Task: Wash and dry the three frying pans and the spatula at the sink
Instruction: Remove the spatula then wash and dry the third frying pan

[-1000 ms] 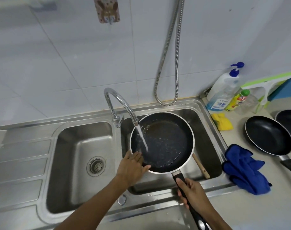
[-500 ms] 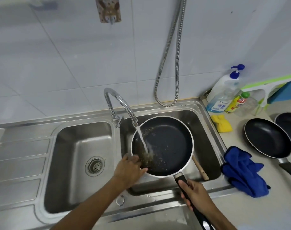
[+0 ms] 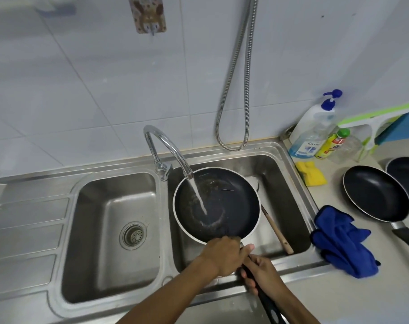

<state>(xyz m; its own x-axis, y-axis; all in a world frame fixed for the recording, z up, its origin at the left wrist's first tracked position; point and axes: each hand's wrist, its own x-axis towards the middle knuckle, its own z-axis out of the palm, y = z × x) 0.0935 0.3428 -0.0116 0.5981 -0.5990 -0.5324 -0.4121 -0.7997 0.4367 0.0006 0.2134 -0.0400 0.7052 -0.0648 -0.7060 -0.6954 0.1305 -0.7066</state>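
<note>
A black frying pan [image 3: 226,202] with a pale rim is held over the right sink basin, and water from the tap [image 3: 168,148] runs into it. My right hand [image 3: 263,270] grips its black handle. My left hand [image 3: 222,254] lies on the pan's near rim, fingers bent over the edge. A wooden spatula handle [image 3: 277,231] pokes out from under the pan in the right basin. A second frying pan [image 3: 376,194] sits on the counter at right, and a third pan [image 3: 407,177] shows partly at the frame's edge.
A blue cloth [image 3: 341,242] lies crumpled on the counter beside the sink. A yellow sponge [image 3: 311,173], a soap pump bottle [image 3: 312,129], a small yellow bottle [image 3: 332,143] and a green-and-white squeegee [image 3: 374,118] stand at the back right. The left basin [image 3: 114,230] holds only its drain.
My left hand slid from the pan's left rim round to its near rim beside the handle. The pan shifted slightly in the basin under the running water.
</note>
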